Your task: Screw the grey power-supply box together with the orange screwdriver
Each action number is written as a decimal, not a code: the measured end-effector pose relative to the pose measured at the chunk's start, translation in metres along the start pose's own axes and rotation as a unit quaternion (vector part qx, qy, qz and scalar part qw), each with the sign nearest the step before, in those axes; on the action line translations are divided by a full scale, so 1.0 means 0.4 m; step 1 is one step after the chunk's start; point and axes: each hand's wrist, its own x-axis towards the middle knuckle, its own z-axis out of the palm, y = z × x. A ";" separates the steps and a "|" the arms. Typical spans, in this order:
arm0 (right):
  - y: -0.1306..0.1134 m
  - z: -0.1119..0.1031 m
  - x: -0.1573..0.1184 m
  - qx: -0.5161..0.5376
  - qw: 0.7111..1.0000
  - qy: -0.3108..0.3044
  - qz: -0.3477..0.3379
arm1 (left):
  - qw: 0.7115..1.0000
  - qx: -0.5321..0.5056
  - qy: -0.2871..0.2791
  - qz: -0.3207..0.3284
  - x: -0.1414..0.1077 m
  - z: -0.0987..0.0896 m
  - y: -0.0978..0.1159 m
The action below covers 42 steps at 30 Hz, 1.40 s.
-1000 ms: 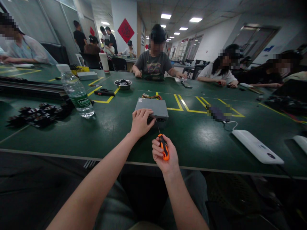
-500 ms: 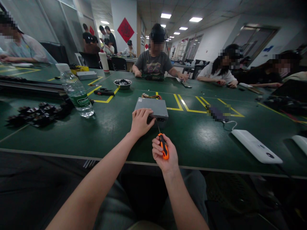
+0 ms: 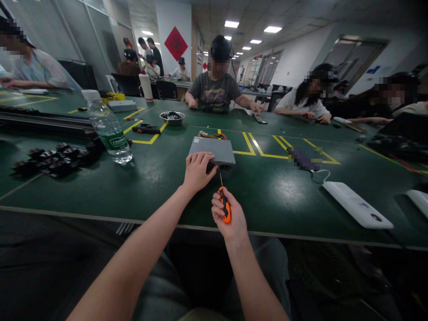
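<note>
A grey metal box (image 3: 217, 149) with wires at its back stands on the green table (image 3: 160, 191). My left hand (image 3: 199, 171) lies over its left front corner, fingers on the top and thumb at the front face. In my right hand (image 3: 229, 211) is an orange and black screwdriver (image 3: 226, 208). Its thin shaft points up at the lower front edge of the box, close to my left thumb. Whether the tip touches the box cannot be made out.
A water bottle (image 3: 112, 133) and black parts (image 3: 56, 158) stand at the left. Behind are a black tool (image 3: 146, 129) and a metal bowl (image 3: 171, 117). A white device (image 3: 357, 204) lies right. A person (image 3: 217, 84) sits opposite.
The screwdriver has turned slightly in my right hand and its handle has shifted a little left. My left hand still rests on the box.
</note>
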 end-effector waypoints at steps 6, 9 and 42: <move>0.003 0.002 -0.002 0.008 1.000 -0.004 0.013 | 1.000 -0.004 0.003 -0.003 0.000 0.002 0.001; 0.002 0.004 0.002 0.011 0.999 -0.004 0.031 | 1.000 -0.007 0.005 -0.003 0.000 0.003 0.001; 0.019 0.018 -0.001 0.017 0.999 0.010 0.030 | 1.000 -0.003 0.008 0.019 -0.002 0.007 -0.002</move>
